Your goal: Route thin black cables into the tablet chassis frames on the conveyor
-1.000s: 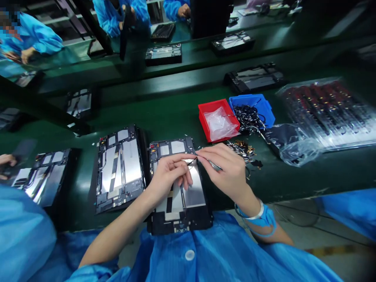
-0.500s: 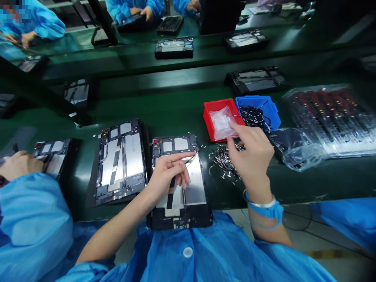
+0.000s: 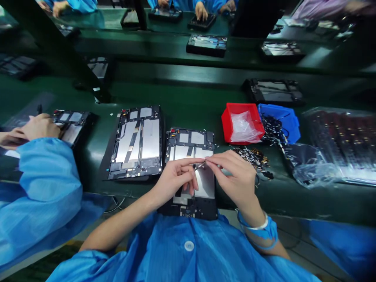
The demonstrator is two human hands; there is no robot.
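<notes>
Both my hands meet over an opened tablet-like device [image 3: 207,188] at the table's front edge. My left hand [image 3: 179,175] stretches its index finger to the right, its other fingers curled, with tweezers [image 3: 200,166] angled under the fingertip. Thumb and index finger of my right hand [image 3: 232,172] pinch at the tip of that left finger; what lies between them is too small to make out. A second opened device [image 3: 151,137] lies to the left. Behind my right hand are a red bin [image 3: 229,131] with a clear plastic bag [image 3: 243,127] and a heap of small cables [image 3: 254,156].
A blue bin [image 3: 290,127] of black cables stands right of the red one. Plastic-wrapped trays [image 3: 346,145] lie farther right. On the left, a co-worker's hands [image 3: 41,127] are at another device [image 3: 72,129]. A dark post [image 3: 67,58] slants across the left.
My right hand has moved from the red bin's bag to my left fingertip, and its fingers have closed. The view has shifted, so the table's items appear farther right.
</notes>
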